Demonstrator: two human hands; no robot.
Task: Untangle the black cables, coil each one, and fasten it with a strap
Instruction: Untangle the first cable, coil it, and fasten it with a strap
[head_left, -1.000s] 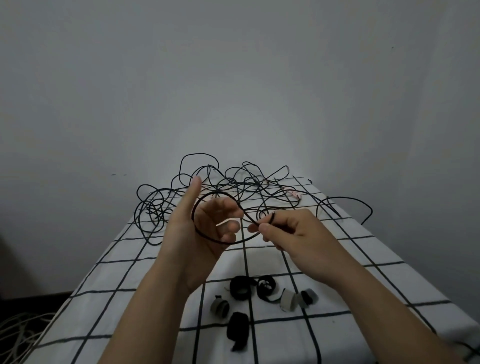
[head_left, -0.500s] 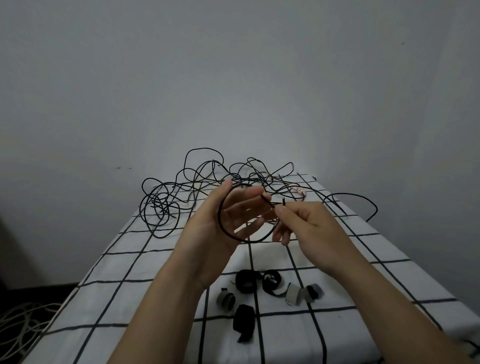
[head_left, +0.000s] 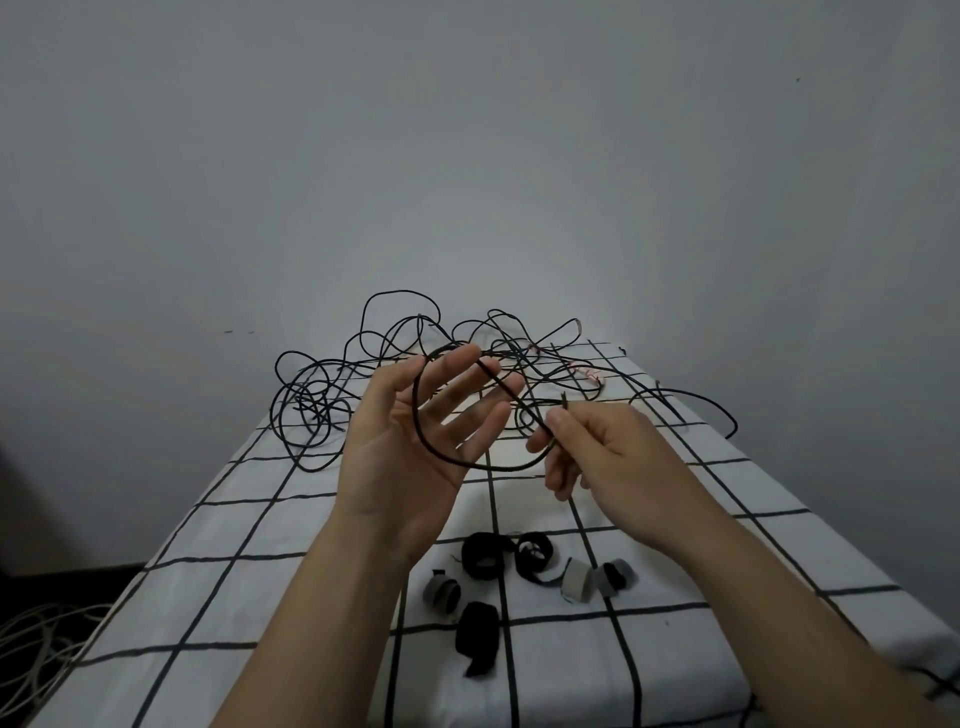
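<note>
Left hand (head_left: 400, 447) has opened; cable loop (head_left: 415, 405) widened

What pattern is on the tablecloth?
The tablecloth is white with a grid of thin black lines, best seen in the head view.

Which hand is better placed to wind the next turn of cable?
Probably the right hand: it pinches the black cable near its end. The left hand, open, only supports the loop.
</note>
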